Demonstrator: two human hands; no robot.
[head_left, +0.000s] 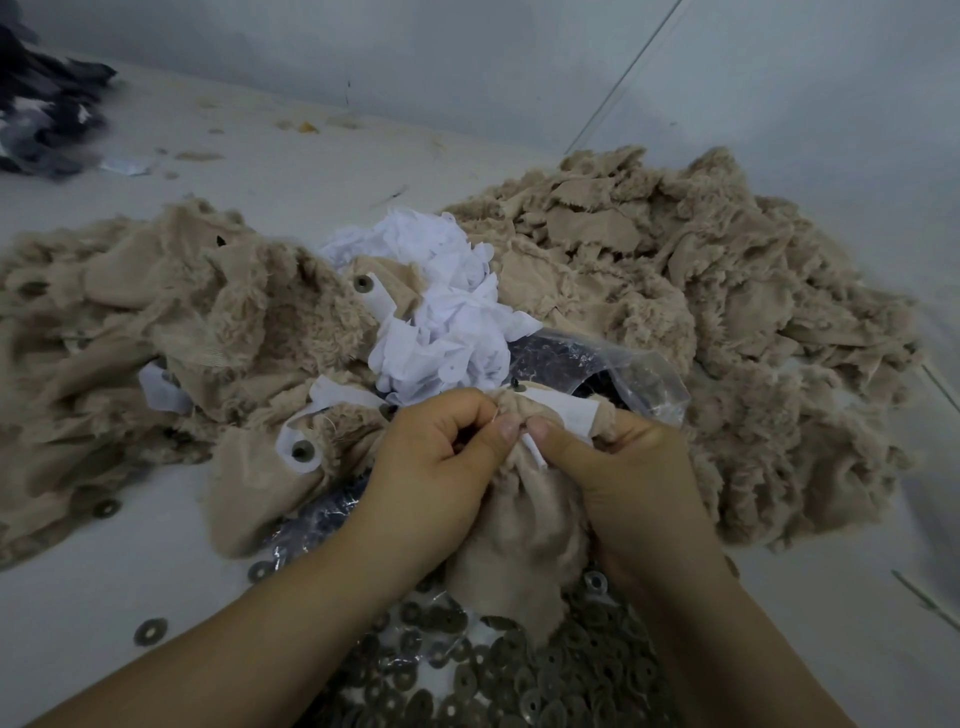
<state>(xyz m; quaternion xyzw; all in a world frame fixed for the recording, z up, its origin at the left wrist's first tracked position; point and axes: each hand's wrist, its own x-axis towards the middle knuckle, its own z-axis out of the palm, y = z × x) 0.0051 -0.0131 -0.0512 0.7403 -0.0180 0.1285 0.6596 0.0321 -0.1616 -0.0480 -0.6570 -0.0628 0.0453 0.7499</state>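
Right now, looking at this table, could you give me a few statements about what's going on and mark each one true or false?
1. The left hand and the right hand pinch the same beige furry piece. True.
2. The white scraps lie between the left heap and the right heap. True.
3. The metal rings are stacked in a box. False: they lie in a loose heap beneath the wrists, with a few scattered on the table.
4. The dark cloth lies on the right heap. False: it lies at the far left, apart from both heaps.
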